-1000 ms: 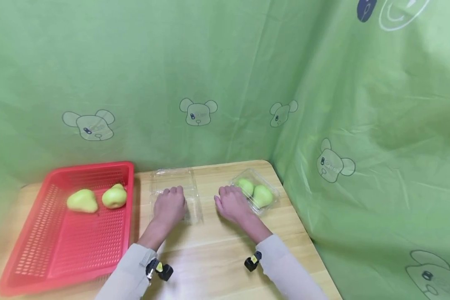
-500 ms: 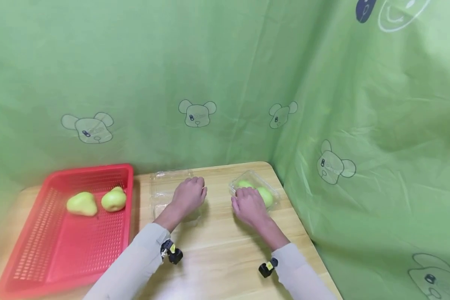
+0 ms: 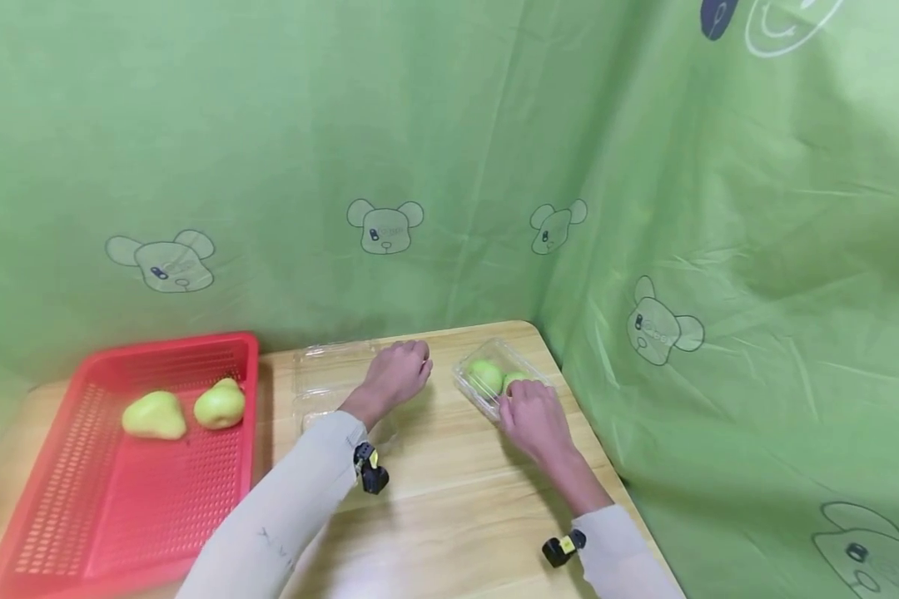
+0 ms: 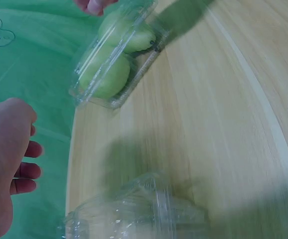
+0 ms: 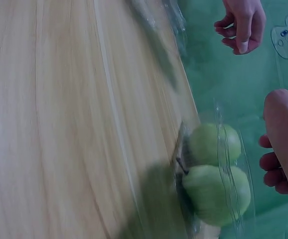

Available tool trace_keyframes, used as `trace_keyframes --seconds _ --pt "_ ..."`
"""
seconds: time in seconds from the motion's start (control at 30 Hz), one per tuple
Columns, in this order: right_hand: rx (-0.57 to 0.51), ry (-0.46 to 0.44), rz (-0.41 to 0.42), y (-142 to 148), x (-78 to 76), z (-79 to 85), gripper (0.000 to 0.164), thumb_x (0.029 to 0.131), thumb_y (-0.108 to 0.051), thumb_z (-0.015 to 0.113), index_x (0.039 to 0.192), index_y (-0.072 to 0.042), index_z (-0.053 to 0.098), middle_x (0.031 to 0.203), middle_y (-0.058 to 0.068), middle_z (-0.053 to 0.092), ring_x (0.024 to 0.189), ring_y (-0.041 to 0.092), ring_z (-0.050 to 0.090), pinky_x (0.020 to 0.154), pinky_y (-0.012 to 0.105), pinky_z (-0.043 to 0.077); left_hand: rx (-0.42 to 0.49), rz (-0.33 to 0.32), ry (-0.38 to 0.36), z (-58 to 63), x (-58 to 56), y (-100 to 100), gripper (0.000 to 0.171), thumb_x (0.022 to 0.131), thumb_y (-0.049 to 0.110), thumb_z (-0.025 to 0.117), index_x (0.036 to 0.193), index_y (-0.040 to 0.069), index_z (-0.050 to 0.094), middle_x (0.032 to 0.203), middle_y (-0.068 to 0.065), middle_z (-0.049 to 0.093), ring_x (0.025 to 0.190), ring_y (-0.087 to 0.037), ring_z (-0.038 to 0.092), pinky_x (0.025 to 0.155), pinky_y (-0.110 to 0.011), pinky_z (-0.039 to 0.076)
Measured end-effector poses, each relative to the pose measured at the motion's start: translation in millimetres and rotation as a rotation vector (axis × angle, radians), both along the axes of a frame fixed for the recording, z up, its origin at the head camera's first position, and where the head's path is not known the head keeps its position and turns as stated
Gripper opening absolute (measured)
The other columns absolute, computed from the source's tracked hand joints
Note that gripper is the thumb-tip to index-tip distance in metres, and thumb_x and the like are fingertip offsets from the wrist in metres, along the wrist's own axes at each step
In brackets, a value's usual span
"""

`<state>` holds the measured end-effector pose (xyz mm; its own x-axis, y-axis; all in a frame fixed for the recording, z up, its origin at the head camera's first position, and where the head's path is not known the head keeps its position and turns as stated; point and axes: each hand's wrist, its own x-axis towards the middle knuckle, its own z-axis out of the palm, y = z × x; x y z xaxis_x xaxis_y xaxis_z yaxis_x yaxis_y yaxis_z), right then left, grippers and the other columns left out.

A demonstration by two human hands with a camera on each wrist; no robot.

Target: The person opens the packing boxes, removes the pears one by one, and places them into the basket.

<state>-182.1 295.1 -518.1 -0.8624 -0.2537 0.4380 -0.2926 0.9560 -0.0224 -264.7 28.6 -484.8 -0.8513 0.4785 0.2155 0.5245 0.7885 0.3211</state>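
- Fingers (image 5: pixel 271 162) of the right hand (image 3: pixel 537 416), loosely curled and released, are near the clear box (image 3: pixel 499 366); the right wrist view shows a gap where the head view only overlaps them.
- The left hand (image 3: pixel 399 372) also grips nothing, its fingers loosely bent, between that box and a second clear container (image 3: pixel 337 359).
- The box, holding two green pears (image 3: pixel 484 378), sits far right; only the wrist views show dark stems.
- Only the head view shows the red basket (image 3: pixel 250 399), left, holding two pears (image 3: pixel 154 415).
- Wood-grain counter (image 3: pixel 449 491); green sheeting (image 3: pixel 285 125) stands far and right.

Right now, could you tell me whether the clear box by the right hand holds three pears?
No, the right wrist view shows only two pears inside the clear box.
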Motion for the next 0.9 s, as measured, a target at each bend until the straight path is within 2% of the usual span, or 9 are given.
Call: trace_keyframes --seconds 0.17,0.37,0.57,0.63,0.73,0.9 --pt "-0.051 0.045 -0.016 16 4.2 -1.1 0.022 0.097 -0.019 0.057 0.089 0.0 0.066 0.079 0.015 0.068 0.073 0.034 0.062 0.069 0.046 0.055 0.028 -0.009 -0.054 -7.6 -7.6 10 0.02 0.106 0.023 0.053 0.106 0.009 0.068 0.101 -0.007 0.073 0.095 -0.027 0.068 0.083 -0.041 0.061" --pt "-0.086 0.064 -0.081 37 9.8 -6.9 0.021 0.096 -0.016 0.058 0.088 0.003 0.066 0.077 0.019 0.067 0.074 0.038 0.064 0.075 0.053 0.056 -0.01 -0.024 -0.072 -14.6 -13.9 23 0.022 0.107 0.023 0.052 0.106 0.007 0.068 0.1 -0.008 0.073 0.093 -0.027 0.069 0.081 -0.04 0.063" --pt "-0.127 0.096 -0.113 48 11.8 -19.0 0.017 0.092 -0.009 0.065 0.084 0.006 0.065 0.071 0.021 0.065 0.067 0.039 0.061 0.07 0.053 0.057 -0.046 -0.026 -0.074 -10.8 -19.5 33 0.023 0.108 0.021 0.05 0.103 0.006 0.066 0.096 -0.009 0.072 0.09 -0.027 0.07 0.079 -0.039 0.063" --pt "-0.122 0.088 -0.14 50 14.4 -22.3 0.018 0.092 -0.009 0.066 0.082 0.005 0.064 0.069 0.019 0.063 0.066 0.037 0.06 0.069 0.052 0.057 -0.06 -0.033 -0.071 -9.5 -20.8 38 0.023 0.109 0.021 0.048 0.103 0.006 0.066 0.096 -0.009 0.072 0.091 -0.027 0.07 0.08 -0.039 0.063" --pt "-0.084 0.09 -0.172 52 17.9 -27.0 0.022 0.093 -0.01 0.066 0.078 0.004 0.063 0.064 0.017 0.06 0.059 0.033 0.055 0.059 0.047 0.053 -0.085 -0.044 -0.061 -9.8 -21.4 46 0.026 0.11 0.022 0.045 0.105 0.006 0.065 0.098 -0.01 0.073 0.093 -0.028 0.071 0.082 -0.039 0.064" --pt "-0.042 0.173 -0.178 50 17.9 -34.3 0.03 0.092 -0.009 0.064 0.065 0.0 0.055 0.054 0.011 0.049 0.047 0.024 0.041 0.044 0.035 0.038 -0.16 -0.039 -0.054 -12.9 -23.0 56 0.026 0.11 0.023 0.044 0.11 0.006 0.064 0.106 -0.011 0.073 0.098 -0.028 0.07 0.086 -0.039 0.064"
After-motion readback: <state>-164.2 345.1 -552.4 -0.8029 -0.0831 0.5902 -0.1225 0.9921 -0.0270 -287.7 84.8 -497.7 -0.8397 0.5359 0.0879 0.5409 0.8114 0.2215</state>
